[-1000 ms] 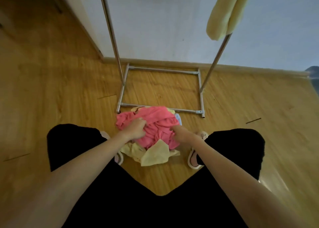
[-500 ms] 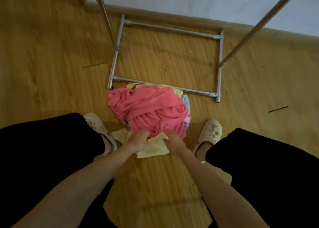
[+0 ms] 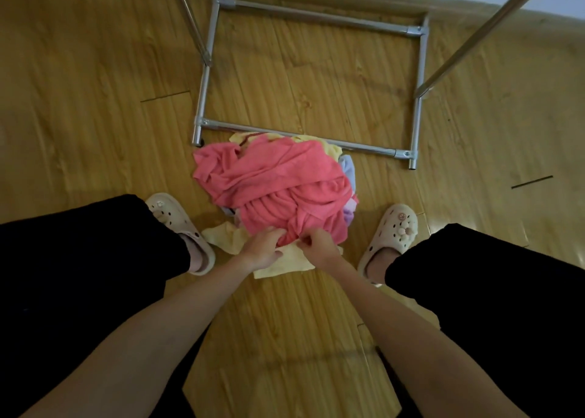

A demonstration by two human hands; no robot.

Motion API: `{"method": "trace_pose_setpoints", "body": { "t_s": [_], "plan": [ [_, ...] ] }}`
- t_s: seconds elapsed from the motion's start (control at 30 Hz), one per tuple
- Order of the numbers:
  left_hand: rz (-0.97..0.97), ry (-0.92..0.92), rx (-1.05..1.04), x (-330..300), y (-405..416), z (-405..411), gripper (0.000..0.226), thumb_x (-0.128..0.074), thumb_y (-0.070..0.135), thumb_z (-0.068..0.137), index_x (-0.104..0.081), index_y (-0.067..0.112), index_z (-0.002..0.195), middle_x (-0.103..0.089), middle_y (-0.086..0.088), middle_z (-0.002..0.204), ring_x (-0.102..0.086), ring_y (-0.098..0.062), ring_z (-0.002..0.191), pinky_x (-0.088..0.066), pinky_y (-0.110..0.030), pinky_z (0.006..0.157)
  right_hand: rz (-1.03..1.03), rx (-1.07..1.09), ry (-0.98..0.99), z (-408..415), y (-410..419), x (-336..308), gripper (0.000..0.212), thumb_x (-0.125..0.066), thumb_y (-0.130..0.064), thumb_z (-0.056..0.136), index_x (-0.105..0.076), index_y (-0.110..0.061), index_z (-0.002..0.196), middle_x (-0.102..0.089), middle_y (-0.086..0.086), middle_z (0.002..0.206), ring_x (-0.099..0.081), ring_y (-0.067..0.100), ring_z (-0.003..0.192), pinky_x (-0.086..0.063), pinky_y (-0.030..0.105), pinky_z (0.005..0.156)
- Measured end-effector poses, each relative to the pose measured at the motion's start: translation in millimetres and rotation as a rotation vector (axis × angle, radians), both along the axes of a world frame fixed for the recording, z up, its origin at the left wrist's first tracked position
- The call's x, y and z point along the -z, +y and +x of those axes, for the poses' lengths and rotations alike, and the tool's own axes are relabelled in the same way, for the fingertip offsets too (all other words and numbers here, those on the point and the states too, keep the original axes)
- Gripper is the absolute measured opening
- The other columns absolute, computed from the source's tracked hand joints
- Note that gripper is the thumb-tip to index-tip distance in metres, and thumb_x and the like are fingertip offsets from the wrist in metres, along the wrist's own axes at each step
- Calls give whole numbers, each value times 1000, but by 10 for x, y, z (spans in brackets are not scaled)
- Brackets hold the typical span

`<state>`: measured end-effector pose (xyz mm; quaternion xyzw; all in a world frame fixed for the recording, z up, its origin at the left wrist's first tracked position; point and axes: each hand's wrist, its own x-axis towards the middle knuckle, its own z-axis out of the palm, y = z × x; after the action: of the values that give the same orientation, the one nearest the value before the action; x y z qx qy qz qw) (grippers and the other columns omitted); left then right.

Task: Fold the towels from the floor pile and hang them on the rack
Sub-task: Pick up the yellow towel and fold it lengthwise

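Observation:
A pile of towels lies on the wooden floor between my feet. A crumpled pink towel [image 3: 278,180] is on top, a pale yellow towel [image 3: 285,264] sticks out beneath its near edge, and a lilac one [image 3: 348,170] shows at the right. My left hand [image 3: 264,248] and my right hand [image 3: 318,245] are side by side at the pile's near edge, fingers curled into the pink towel's hem just above the yellow towel. The metal rack base [image 3: 418,79] stands right behind the pile.
My two legs in black trousers and cream clogs [image 3: 177,218] [image 3: 394,231] flank the pile. Slanted rack poles [image 3: 481,34] rise at left and right. The skirting board and wall run along the top edge. Bare wooden floor lies all around.
My view has dropped lower and closer to the pile; the hanging yellow towel has left the frame. Both hands came back from the pile's middle to its near edge and now grip the pink hem.

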<state>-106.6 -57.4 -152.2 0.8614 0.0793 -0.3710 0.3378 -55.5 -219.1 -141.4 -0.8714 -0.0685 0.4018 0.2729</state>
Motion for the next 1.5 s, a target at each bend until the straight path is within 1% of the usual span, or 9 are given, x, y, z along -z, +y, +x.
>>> {"method": "trace_pose_setpoints", "body": {
  "t_s": [0.13, 0.23, 0.43, 0.57, 0.77, 0.9, 1.0, 1.2, 1.5],
  "plan": [
    [33, -6, 109, -130, -81, -19, 39, -69, 24, 86, -58, 9, 120, -58, -8, 121, -55, -27, 112, -47, -39, 88, 130, -68, -99, 125, -83, -471, 11, -55, -9, 89, -60, 0, 94, -65, 12, 87, -58, 22, 80, -44, 36, 72],
    [-14, -9, -23, -378, -121, -73, 28, -58, 25, 93, -60, -2, 91, -64, -18, 93, -61, -31, 88, -38, -33, 64, 145, -158, -222, 227, -176, -836, 13, -48, -14, 96, -53, -4, 102, -65, 12, 88, -59, 24, 79, -44, 37, 71],
    [-116, -267, -188, -1275, 46, -50, 38, -56, 25, 95, -44, 14, 61, -44, 6, 55, -43, -8, 53, -33, -34, 58, 281, -29, -343, 241, -377, -1602, 8, -39, -11, 98, -40, -3, 97, -52, 7, 75, -48, 17, 62, -42, 42, 59],
    [-179, -461, -156, -2083, 116, -20, 31, -51, 25, 98, -53, 6, 73, -52, 0, 62, -44, -5, 56, -31, -26, 56, 402, 114, -430, 169, -470, -2247, 4, -39, -8, 99, -39, -5, 96, -46, -2, 75, -42, 7, 63, -37, 24, 58],
    [-215, -722, -330, -3138, 68, 57, 21, -50, 23, 98, -64, 9, 93, -58, -9, 67, -49, -16, 57, -34, -30, 54, 582, 178, -537, 55, -526, -3229, 3, -42, -8, 99, -42, -6, 100, -47, 11, 68, -38, 10, 55, -33, 37, 49],
    [-248, -817, -338, -3731, 53, 144, 13, -52, 23, 98, -63, 21, 92, -56, 9, 67, -49, 0, 58, -32, -16, 54, 793, 201, -592, -15, -470, -4014, 13, -44, -5, 98, -44, -18, 94, -41, -10, 58, -35, 8, 51, -28, 33, 45],
    [-268, -858, -249, -4103, 35, 258, 23, -52, 24, 98, -67, 9, 94, -66, -4, 79, -57, -8, 69, -41, -27, 63, 895, 216, -619, -56, -415, -4540, 10, -46, -6, 98, -45, -15, 94, -40, -10, 53, -34, 12, 46, -28, 37, 43],
    [-279, -954, -103, -4781, -44, 479, 25, -50, 29, 98, -66, 15, 85, -67, -4, 80, -62, -18, 78, -45, -36, 71, 1103, 270, -685, -74, -327, -5283, 19, -43, 5, 96, -54, 6, 112, -42, -16, 46, -39, 1, 42, -35, 12, 47],
    [-340, -1101, -172, -5448, 63, 337, 16, -53, 15, 97, -63, 14, 109, -66, 3, 93, -64, -9, 87, -53, -28, 82, 1260, 424, -768, 15, -281, -5881, 16, -51, -1, 95, -65, 3, 103, -64, 15, 75, -66, 24, 73, -57, 30, 69]
  ]
}}
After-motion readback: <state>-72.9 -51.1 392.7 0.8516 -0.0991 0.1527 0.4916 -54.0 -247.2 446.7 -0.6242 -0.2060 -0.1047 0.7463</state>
